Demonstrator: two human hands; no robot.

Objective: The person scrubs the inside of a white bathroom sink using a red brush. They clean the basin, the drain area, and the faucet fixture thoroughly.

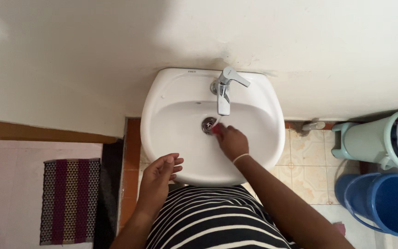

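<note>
A white wash basin [162, 110] is fixed to the wall, with a chrome tap [225, 90] over its drain [207, 124]. My right hand [230, 140] is inside the basin under the spout, closed on a small red-handled object, probably a toothbrush [216, 126], whose pale tip points at the drain. A thin band circles that wrist. My left hand [160, 177] hovers at the basin's front left rim, fingers curled and apart, holding nothing. My black-and-white striped shirt fills the bottom middle.
A striped purple and grey mat [70, 200] lies on the floor at the left. At the right stand a pale green bucket [374, 140] and a blue bucket [385, 200] on beige floor tiles. A dark step edge runs beside the mat.
</note>
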